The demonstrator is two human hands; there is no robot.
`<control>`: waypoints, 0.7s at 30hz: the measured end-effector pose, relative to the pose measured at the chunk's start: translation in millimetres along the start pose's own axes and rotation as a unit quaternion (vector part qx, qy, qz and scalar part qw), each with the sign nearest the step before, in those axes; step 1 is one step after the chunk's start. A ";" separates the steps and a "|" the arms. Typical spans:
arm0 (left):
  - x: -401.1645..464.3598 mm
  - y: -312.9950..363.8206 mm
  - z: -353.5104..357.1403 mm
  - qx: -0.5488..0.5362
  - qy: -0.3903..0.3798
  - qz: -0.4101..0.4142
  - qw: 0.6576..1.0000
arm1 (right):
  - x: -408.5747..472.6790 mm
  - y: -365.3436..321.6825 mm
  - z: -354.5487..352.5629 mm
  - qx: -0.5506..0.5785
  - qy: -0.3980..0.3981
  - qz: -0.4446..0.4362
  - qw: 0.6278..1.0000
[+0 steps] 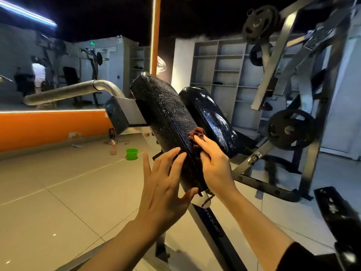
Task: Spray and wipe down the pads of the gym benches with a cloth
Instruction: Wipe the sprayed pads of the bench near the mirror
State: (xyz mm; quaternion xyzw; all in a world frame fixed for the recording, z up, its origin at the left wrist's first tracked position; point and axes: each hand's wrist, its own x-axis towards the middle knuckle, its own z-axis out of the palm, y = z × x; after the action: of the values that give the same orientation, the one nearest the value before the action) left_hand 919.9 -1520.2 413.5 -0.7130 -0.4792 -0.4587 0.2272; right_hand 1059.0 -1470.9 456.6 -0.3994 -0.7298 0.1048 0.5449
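Orange-lit gym floor behind, wiping underway: right hand [213, 161] presses a bunched brown cloth [197, 133] on the centre-frame wet black pad [166, 118], left hand [166, 184] spread flat steadying it. Next, probably sweeping upward.

Head camera looks forward and down, close over the pad [168, 122].
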 end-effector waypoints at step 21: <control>-48.8 -25.0 24.3 -0.087 -0.024 -0.027 0.996 | -60.6 10.0 -4.4 -0.003 0.070 0.120 0.990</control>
State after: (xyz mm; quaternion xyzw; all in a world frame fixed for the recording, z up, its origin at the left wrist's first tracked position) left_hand 902.3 -1513.9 356.5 -0.7278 -0.4612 -0.4877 0.1404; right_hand 1072.8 -1507.7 409.2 -0.4920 -0.6371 0.1391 0.5768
